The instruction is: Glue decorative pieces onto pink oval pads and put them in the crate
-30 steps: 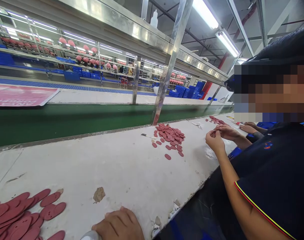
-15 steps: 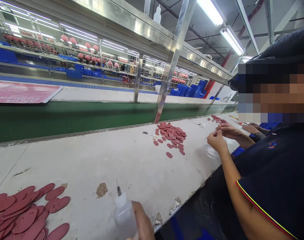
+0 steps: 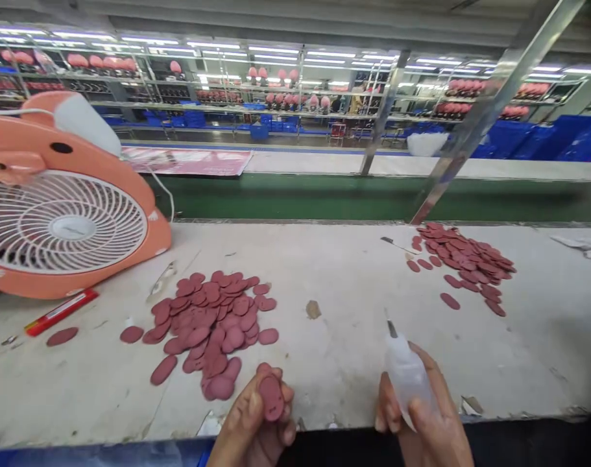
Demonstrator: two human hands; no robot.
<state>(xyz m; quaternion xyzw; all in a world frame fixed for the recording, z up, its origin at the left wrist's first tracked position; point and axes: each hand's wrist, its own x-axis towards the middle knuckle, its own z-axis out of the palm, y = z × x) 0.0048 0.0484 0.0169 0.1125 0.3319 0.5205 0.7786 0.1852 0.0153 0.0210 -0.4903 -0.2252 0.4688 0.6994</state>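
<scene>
So my left grip (image 3: 249, 425) is pinching a thin, dull-red oval piece with small holes near its lower end (image 3: 271, 397), thumb on one side and fingers on the other. Looks like the edge of a second one peeks out just above it, can't say for sure. My right grip (image 3: 438, 415) is wrapped around a cloudy-white plastic squeeze bottle (image 3: 408, 379) with a thin metal needle tip (image 3: 391, 328).

The bit that matters, imo: the oval is off to the left of my right grip, well apart from the bottle, both just over the near edge of the pale, scuffed counter (image 3: 344, 272). The oval's long axis runs close to up-and-down from where I sit, leaning a touch. The needle points away from me and a bit left, so it's not lined up with the oval.

The big heap of matching dull-red ovals (image 3: 212, 324) sits ahead and left, way nearer my left grip. Another dull-red heap (image 3: 470, 259) is farther off, beyond my right.
</scene>
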